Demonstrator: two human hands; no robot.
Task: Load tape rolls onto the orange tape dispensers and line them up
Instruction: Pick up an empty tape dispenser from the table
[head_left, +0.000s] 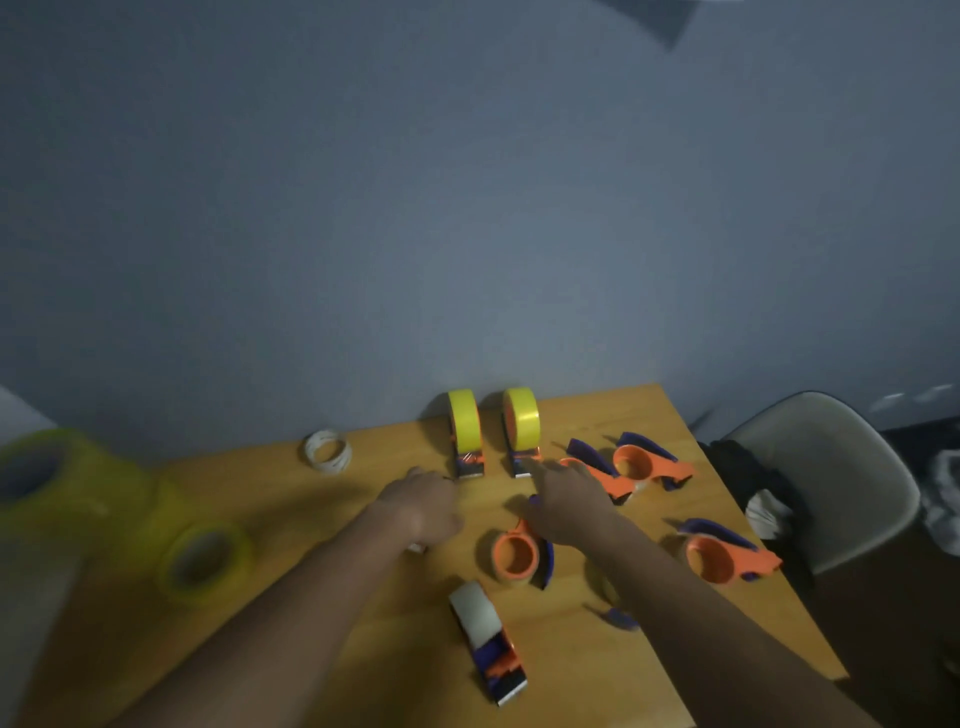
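Two orange dispensers loaded with yellow tape stand side by side at the table's back edge, one on the left (466, 434) and one on the right (522, 428). My left hand (423, 504) hovers just in front of the left one, fingers curled, nothing visible in it. My right hand (566, 501) reaches toward the right one, fingers spread. Several bare orange dispensers lie around: one under my right wrist (517, 556), two at the right back (647, 465), one at the right (722, 556). A dispenser with a white roll (485, 636) lies nearest me. The frame is blurred.
Loose yellow tape rolls (205, 561) lie at the left, a bigger yellow stack (47, 467) at the far left. A white roll (328, 450) rests near the wall. The wooden table (291, 519) ends at the right beside a grey chair (836, 467).
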